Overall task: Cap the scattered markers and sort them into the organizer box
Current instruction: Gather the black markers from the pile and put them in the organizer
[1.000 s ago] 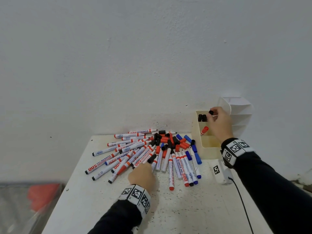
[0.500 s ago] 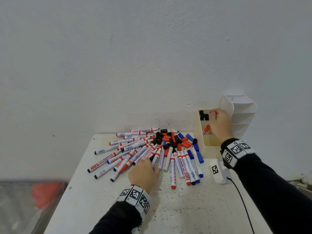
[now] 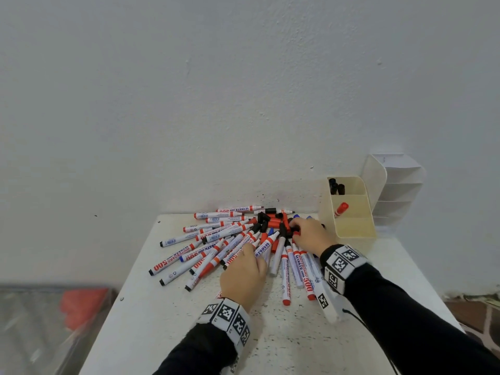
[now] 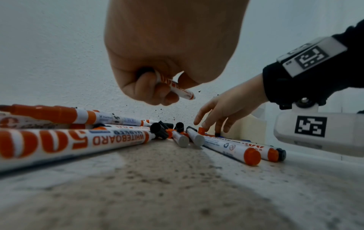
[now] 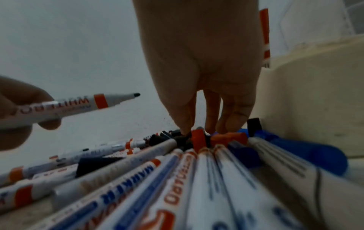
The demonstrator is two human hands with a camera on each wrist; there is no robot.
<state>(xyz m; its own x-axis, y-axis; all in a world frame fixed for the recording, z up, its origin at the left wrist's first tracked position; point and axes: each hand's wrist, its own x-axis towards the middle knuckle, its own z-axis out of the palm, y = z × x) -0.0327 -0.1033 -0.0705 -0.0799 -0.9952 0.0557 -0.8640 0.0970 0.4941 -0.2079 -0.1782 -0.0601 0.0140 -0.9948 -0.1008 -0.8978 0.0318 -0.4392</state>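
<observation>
Left hand (image 4: 157,62), centre of the left wrist frame: grip curled round one uncapped white whiteboard marker with orange bands (image 5: 82,105), lifted clear of the pile, dark tip bare and pointing toward the other hand.

Right hand (image 3: 308,234), right of centre in the head frame: fingers (image 5: 187,118) stretched down, spread, tips touching the heap of loose black, red and blue plastic caps (image 3: 273,223) at the far end of the fan of markers (image 3: 216,250). Nothing pinched yet, as far as the wrist view shows.

Cream plastic organizer box (image 3: 351,212), right of the frame on the white speckled bench (image 3: 297,342): two black-capped markers in the rear compartment, one red-capped in the middle, front compartment looks bare.

Step in hand, by my reading: pick the cap for the held marker. Tip looks dark, so take a black cap, not the red ones under the fingertips. Pinch it open end outward, press on straight till seated, then drop it with the black ones at the rear
</observation>
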